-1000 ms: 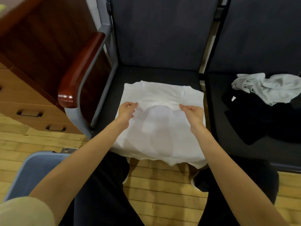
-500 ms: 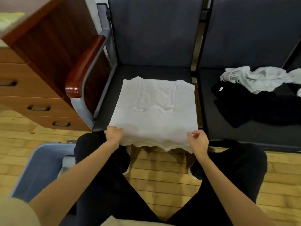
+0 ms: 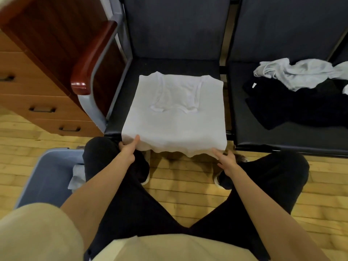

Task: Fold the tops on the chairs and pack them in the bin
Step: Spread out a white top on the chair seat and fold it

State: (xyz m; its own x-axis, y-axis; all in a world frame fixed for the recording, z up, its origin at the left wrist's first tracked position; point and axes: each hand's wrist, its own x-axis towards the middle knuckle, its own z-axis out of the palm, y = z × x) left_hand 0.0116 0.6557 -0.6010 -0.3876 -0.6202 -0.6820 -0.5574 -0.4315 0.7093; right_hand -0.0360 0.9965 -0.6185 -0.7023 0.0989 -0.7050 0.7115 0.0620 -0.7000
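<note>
The white top (image 3: pixel 175 117) lies flat on the left chair seat (image 3: pixel 120 102), its hem overhanging the front edge. The left hand (image 3: pixel 128 149) and right hand (image 3: pixel 226 161) pinch the hem's two corners. The bin (image 3: pixel 47 178) sits low-left, nearer the left hand.

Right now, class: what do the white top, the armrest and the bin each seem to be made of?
White top: soft, thin knit cloth, probably cotton; it drapes wavily over the seat edge.
Armrest: glossy reddish wood or wood-look finish; it shows a bright highlight.
Bin: smooth matte blue-grey, likely plastic.
</note>
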